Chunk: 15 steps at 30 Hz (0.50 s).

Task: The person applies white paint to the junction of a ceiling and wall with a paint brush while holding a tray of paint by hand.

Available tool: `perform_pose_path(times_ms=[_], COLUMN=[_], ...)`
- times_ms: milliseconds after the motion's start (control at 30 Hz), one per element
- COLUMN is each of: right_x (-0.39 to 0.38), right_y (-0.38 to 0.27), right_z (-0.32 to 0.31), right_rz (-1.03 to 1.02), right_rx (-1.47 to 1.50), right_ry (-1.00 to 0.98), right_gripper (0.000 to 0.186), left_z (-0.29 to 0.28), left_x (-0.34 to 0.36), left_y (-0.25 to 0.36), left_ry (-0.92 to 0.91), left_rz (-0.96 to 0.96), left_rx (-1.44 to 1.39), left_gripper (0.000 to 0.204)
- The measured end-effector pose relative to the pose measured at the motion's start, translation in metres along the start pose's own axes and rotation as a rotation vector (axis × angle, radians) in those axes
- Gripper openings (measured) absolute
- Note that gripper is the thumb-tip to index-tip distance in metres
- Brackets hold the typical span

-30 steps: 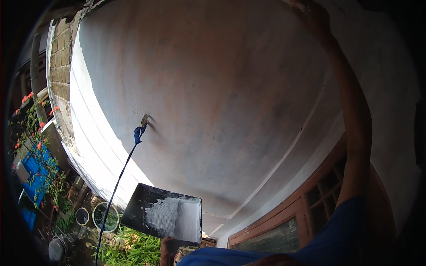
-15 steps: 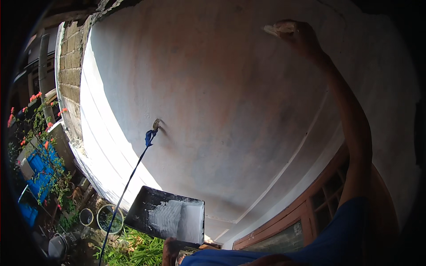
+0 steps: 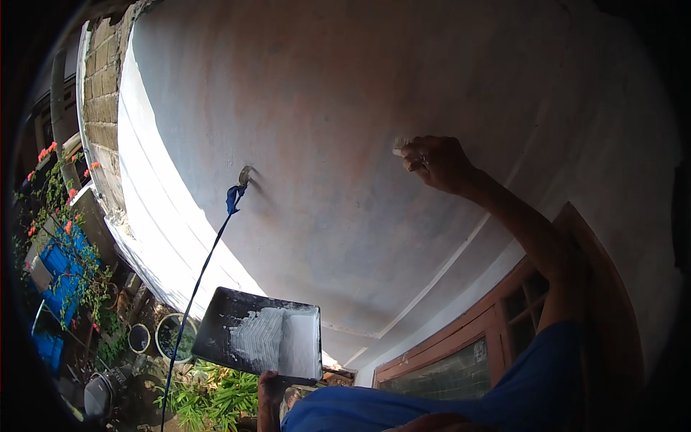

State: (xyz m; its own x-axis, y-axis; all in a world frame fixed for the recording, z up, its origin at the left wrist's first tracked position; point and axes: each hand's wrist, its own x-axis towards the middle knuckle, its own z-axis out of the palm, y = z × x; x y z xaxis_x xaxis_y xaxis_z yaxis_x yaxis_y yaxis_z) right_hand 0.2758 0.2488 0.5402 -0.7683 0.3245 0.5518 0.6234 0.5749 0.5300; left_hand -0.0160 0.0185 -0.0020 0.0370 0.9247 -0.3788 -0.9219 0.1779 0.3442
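Observation:
My right hand [image 3: 440, 164] is closed round a paintbrush [image 3: 400, 145], raised in front of the wall [image 3: 309, 137]. Pale bristles stick out to the left of my fingers; most of the handle is hidden, and I cannot tell whether the tip touches the wall. Low in the view, my left hand [image 3: 271, 389] grips the near edge of a black paint tray [image 3: 216, 327]. White paint [image 3: 299, 342] pools at the tray's right end and streaks its ribbed middle. The wall carries thin, patchy white over a pinkish-brown tone.
A dark cord [image 3: 198, 281] with a blue knot runs from a hook [image 3: 245, 175] in the wall, left of the tray. Below right is a brown wooden window frame [image 3: 432, 356]. Plants [image 3: 212, 396], round pots [image 3: 176, 337] and a blue sheet [image 3: 65, 270] lie at lower left.
My right hand has come down and left along the wall with the paintbrush. The tray in my left hand has shifted slightly left and up in the view, as has the whole scene.

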Motion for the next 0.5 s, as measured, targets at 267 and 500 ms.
perform_pose_path(times_ms=[267,500], right_x=[0.098,0.067], right_y=[0.109,0.144], right_z=[-0.122,-0.151], right_rz=[0.299,-0.075], right_rx=[-0.273,-0.696], right_ry=[0.209,0.414], right_gripper=[0.017,0.022], left_z=[-0.03,0.024], left_x=[0.01,-0.008], left_y=[-0.001,0.004], left_ry=[-0.023,-0.025], left_rz=[-0.056,-0.087], left_rx=[-0.013,0.015], left_gripper=[0.033,0.033])
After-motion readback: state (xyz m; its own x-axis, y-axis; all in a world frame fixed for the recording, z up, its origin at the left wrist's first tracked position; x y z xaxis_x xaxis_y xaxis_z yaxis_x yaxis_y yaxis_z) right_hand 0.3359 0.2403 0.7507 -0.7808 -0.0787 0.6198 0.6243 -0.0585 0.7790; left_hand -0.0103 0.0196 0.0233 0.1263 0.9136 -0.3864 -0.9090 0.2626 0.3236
